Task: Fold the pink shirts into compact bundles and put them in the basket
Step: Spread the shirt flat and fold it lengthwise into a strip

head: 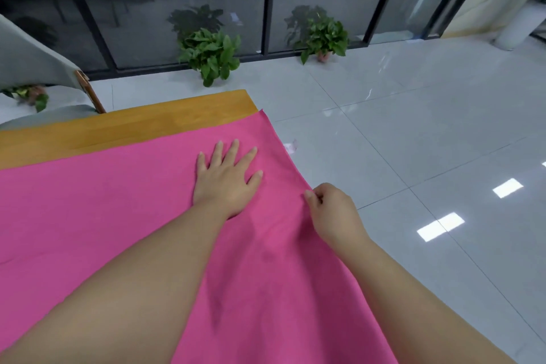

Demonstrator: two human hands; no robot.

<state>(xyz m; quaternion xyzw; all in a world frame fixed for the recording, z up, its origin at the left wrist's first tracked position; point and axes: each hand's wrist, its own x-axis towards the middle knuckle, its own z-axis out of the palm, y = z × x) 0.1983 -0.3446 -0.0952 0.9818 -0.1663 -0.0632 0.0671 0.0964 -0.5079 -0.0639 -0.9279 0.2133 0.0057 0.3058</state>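
Note:
A pink shirt (103,201) lies spread flat over a wooden table (141,124), covering most of it and reaching the table's right edge. My left hand (226,177) presses flat on the cloth near its far right part, fingers straight and spread. My right hand (331,211) pinches the shirt's right edge where it hangs over the table side, thumb and fingers curled on the fabric. No basket is in view.
A grey chair (38,68) stands at the table's far left corner. Two potted plants (211,53) (320,35) sit on the tiled floor by a glass wall. Open floor (413,142) lies to the right of the table.

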